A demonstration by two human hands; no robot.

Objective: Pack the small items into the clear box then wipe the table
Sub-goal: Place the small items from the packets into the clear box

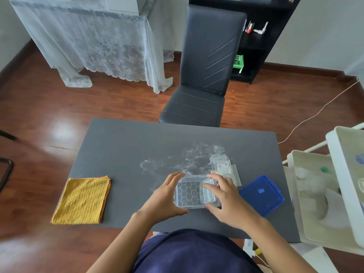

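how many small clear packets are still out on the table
2 that I can tell: one packet standing farther back, one flat packet beside it, both just behind the clear box and right hand. They overlap, so more may be hidden.
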